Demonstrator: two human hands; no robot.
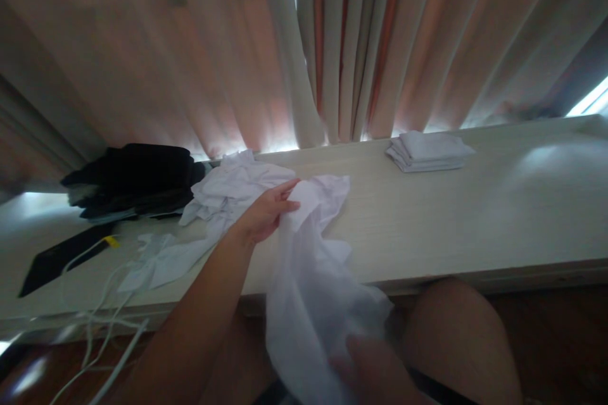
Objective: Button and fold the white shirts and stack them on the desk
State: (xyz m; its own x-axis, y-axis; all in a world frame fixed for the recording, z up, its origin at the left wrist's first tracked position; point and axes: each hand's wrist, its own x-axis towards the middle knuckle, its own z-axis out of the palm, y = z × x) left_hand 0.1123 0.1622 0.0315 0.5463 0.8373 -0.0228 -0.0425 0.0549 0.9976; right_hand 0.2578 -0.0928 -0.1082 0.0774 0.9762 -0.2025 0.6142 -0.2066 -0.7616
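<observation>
Cloth first: white garment (313, 278) hangs from the tabletop (475, 221) edge down toward my lap, long way running top to bottom. My left hand (268, 209) is up at its top corner, fingers pinching the fabric. My right hand (365, 370) is low & blurry under the bottom end; can't tell its grip. Left of it: crumpled white pile (232, 193), dark clothes (133, 180), white cords (99, 323). Folded stack (427, 152) sits far right, well apart.
</observation>
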